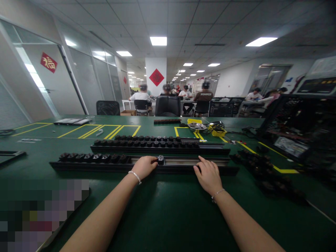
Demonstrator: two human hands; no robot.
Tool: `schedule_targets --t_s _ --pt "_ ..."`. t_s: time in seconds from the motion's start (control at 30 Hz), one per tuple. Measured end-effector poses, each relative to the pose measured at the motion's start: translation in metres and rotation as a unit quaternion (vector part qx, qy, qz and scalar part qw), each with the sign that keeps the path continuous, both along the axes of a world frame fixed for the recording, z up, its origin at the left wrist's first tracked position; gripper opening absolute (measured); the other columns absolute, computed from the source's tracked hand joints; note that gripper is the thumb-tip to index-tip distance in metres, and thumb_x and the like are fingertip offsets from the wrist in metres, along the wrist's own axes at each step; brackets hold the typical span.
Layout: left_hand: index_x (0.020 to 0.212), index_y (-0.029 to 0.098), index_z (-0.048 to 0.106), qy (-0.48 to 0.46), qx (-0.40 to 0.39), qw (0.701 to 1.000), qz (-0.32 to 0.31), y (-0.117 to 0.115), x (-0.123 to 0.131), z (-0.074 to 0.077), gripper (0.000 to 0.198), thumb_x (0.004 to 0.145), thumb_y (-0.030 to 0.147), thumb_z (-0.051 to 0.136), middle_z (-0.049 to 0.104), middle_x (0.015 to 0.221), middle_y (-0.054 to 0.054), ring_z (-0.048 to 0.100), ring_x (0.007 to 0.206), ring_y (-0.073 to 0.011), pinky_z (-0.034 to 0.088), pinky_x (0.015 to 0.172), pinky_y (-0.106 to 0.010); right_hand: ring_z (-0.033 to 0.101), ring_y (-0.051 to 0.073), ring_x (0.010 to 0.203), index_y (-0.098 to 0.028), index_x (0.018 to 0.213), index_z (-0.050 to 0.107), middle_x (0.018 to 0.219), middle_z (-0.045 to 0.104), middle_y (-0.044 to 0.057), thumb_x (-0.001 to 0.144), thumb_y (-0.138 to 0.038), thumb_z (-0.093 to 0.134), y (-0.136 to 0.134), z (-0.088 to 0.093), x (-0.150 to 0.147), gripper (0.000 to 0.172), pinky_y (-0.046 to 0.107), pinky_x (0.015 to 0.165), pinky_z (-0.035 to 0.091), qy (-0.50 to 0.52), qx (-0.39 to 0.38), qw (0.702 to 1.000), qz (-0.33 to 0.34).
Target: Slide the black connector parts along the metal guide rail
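Taking the middle of the nearest rail as the clock's centre, with 12 straight ahead, the largest thing is the green table (168, 217), which carries all the work. A dark open rack (301, 122) stands toward 2 o'clock, off to the side, probably so that the middle remains within reach.

The near rail (181, 170) runs from 9 to 3, crosswise before the person; that lay seems chosen to let both hands work along its length. At 12, just beyond and roughly parallel, lies the middle rail (160, 150), and past it a far rail (191, 139); both carry rows of dark blocks.

A heap of loose black pieces (278, 182) lies between 3 and 4, likely put there as stock on the right hand's side. The right hand (210, 175), at 3, rests over the near rail, thumb and fingers spread around nothing, apparently to steady it. The left hand (143, 168), near 9, has its fingertips bunched against a single block; whether that grip pinches or merely pushes, I cannot tell.

A metal bowl (197, 126) sits toward 1 o'clock. Smallest is the single block (160, 160) itself, seated in the near rail's channel at the centre, apart from the row of blocks (97, 158) toward 9.
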State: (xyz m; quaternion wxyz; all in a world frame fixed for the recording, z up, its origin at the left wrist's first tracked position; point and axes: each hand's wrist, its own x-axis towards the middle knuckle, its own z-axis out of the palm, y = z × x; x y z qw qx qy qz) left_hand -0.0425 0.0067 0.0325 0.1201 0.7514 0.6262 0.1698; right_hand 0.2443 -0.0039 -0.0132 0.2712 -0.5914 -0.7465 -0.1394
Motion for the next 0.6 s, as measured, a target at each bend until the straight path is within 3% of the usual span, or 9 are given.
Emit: schedule_targets --t_s 0.6 --pt "0.111 0.021 0.064 0.004 0.015 1.0 -0.02 -0.0029 0.0035 0.0 0.038 0.081 0.034 0.045 0.064 0.114 -0.004 0.059 0.104 -0.019 0.041 0.092 -0.027 0.049 0.022 0.11 -0.021 0.083 0.061 0.125 0.055 0.008 0.088 -0.041 0.031 -0.0009 0.0012 -0.0002 0.036 0.045 0.1 0.026 0.008 -0.017 1.0 0.0"
